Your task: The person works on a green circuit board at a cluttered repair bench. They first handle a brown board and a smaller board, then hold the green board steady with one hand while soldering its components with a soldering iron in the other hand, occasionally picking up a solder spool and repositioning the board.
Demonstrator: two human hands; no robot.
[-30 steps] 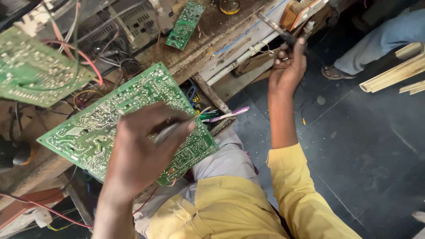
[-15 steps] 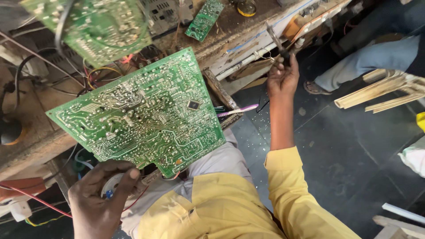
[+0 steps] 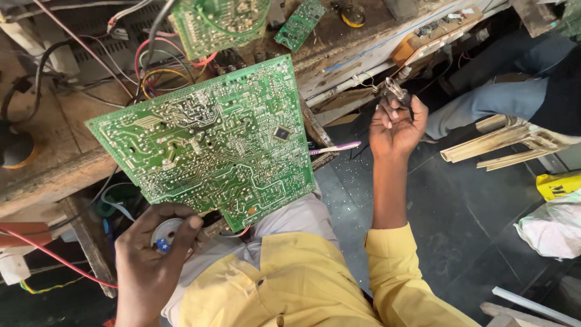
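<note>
We hold a small round spool (image 3: 164, 233) in our left hand (image 3: 151, 266), fingers clamped on it, just below the large green circuit board (image 3: 209, 142) overhanging the counter (image 3: 57, 163) edge. Right of the board, over open dark floor (image 3: 466, 218), our right hand (image 3: 394, 124) pinches a metal tool (image 3: 396, 92). A yellow package (image 3: 558, 184) lies far right of the board.

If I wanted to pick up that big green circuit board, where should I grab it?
Take the big green circuit board by a bare edge, probably the lower corner nearest the left hand, which overhangs the wooden bench with free space beneath. Pinch edge-on rather than flat, since the face is covered in solder points. The right hand is busy with a small tool.
</note>
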